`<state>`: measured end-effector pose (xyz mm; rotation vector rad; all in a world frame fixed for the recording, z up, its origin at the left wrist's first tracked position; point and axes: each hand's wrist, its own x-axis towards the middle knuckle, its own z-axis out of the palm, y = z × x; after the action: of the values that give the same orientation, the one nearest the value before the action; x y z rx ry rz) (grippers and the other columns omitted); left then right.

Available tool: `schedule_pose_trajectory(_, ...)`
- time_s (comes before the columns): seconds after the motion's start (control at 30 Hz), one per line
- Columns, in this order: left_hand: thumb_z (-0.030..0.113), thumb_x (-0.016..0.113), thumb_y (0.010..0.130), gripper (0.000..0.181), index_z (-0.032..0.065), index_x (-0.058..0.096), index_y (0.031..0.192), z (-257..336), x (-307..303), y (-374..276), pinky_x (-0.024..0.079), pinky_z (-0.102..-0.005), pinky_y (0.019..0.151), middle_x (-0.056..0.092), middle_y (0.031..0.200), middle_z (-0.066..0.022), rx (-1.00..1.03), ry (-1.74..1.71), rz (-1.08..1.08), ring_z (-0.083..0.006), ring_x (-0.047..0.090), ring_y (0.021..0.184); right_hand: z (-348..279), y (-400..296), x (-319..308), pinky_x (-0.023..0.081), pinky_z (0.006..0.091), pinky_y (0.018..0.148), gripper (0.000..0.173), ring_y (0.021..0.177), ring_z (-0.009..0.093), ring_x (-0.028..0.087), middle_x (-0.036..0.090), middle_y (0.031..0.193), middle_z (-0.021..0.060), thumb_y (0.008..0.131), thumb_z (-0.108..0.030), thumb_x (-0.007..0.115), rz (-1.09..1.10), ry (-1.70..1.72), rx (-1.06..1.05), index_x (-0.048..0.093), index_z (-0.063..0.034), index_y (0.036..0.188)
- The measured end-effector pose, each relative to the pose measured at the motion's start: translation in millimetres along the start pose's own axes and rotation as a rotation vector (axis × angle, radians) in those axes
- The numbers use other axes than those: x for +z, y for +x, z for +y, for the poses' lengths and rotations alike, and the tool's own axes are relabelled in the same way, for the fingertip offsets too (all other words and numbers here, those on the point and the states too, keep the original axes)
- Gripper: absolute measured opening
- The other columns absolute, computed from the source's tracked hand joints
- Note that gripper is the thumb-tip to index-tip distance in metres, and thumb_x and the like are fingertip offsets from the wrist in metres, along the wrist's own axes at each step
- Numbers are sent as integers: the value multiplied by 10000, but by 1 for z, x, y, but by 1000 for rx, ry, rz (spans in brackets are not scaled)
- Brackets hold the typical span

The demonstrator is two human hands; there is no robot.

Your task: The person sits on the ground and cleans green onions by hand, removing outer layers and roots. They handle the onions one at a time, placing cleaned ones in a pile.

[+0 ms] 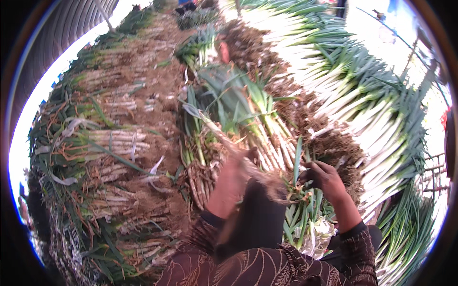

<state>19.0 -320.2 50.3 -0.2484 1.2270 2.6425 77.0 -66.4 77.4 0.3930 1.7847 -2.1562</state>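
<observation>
My left hand (232, 178), blurred by motion, is closed around one unpeeled leek or large green onion (223, 140); its green tip points up and left, its dirty roots down and right. My right hand (320, 177) is to the right with bent fingers at a green leaf (297, 161); whether they grip it cannot be told. Between and beyond the hands lie unpeeled stalks (275, 146) with green tops. Stripped leaves and pale peelings (316, 232) lie below my right hand.
At the left are rows of soil-covered stalk bundles (116, 141). Along the right runs a long row of clean white stalks (379, 132) with green leaves, their brown roots (336, 150) facing inward. A person's dark clothing (186, 8) shows at the top.
</observation>
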Motion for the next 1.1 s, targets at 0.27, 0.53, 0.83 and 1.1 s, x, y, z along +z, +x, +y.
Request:
schedule_pose_trajectory(0.27,447,487,917,504,53,444,1228,-78,69,-32,444,-307,834,544,1108,-90,-332,-3,-443,-181,539,992,13,-84,-15,475,241,553,464,701,113,592,615,894,61,891,-113,569,-177,66,-2,415,-23,1320)
schedule_pose_trajectory(0.53,83,669,806,243,68,553,1019,-168,47,64,454,-320,542,584,885,-52,-142,-17,287,-172,544,702,123,-121,-34,444,254,690,544,772,94,515,573,954,21,874,-82,574,-71,73,-16,355,-35,1370)
schedule_pose_trajectory(0.83,65,655,810,129,-21,620,899,-179,71,19,464,-304,664,634,831,-62,-20,642,-171,-159,575,715,170,-108,-50,364,202,576,409,647,57,419,506,789,-45,884,-106,549,329,-50,-67,480,-75,1285)
schedule_pose_trajectory(1.1,185,584,828,204,16,639,928,-155,54,-65,467,-300,722,651,865,-78,-336,1174,-984,-164,587,794,157,-92,-59,416,194,547,344,660,65,534,599,846,-17,883,-184,601,290,297,-161,548,-25,1184)
